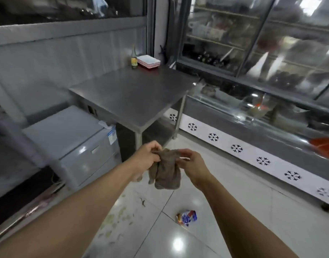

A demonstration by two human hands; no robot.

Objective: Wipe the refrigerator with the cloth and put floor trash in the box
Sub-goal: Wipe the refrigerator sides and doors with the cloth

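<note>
A brown cloth (167,170) hangs in front of me, pinched at its top edge by both hands. My left hand (146,158) grips its left corner and my right hand (192,164) grips its right corner. A large glass-door refrigerator (262,53) with a display case below fills the right side. A small grey chest freezer (70,140) stands at the left. On the tiled floor below my hands lies a crumpled blue and orange wrapper (187,217). I see no box in view.
A steel table (133,94) stands between the freezer and the refrigerator, with a bottle (134,57) and a stack of red-rimmed trays (148,61) at its far corner. Small scraps and stains (120,215) mark the floor tiles at the left.
</note>
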